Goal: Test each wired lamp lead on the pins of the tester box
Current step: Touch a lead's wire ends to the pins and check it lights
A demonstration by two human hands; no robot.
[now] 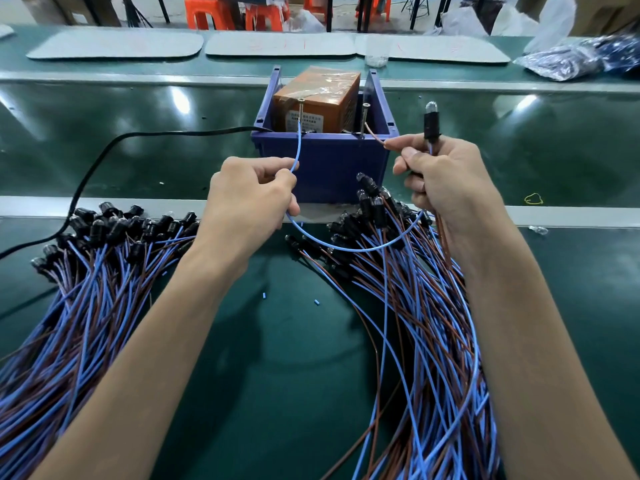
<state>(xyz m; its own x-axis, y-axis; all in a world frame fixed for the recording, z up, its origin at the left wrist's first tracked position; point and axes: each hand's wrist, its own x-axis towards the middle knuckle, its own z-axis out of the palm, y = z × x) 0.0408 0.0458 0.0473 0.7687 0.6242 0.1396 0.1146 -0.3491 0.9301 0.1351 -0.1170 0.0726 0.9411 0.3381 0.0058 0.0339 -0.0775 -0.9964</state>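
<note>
Head view: the tester box [320, 98], an orange block wrapped in clear tape, sits inside a blue bin [329, 168] on the green worktop [277, 341], straight ahead of both hands. Two screw-like pins stand at the bin's near edge, the left pin [300, 110] and the right pin [364, 119].

The left hand [249, 199] is below and left of the bin. Its fingers [277, 178] are pressed together with the thumb, pinching the blue wire [298, 147], which rises from the pinch up along the left pin and appears to touch it. Below the hand the same wire loops low across the worktop and climbs to the right hand [446, 178].

The right hand is just right of the bin. Its forefinger and thumb pinch the brown wire [375, 137], whose short free end slants up-left to the foot of the right pin. Whether it touches cannot be told. The other fingers [415, 183] curl round the black body of the lamp [430, 123], which stands upright above the hand with its clear bulb on top.

A black cable [138, 136] runs from the bin's left corner off to the left. A left pile of leads [86, 271] lies under the left forearm's outer side, and a right pile of leads [415, 289] lies beneath the right hand, all blue and brown wires with black lamp heads toward the bin. Grey mats [117, 45] lie on the far side
</note>
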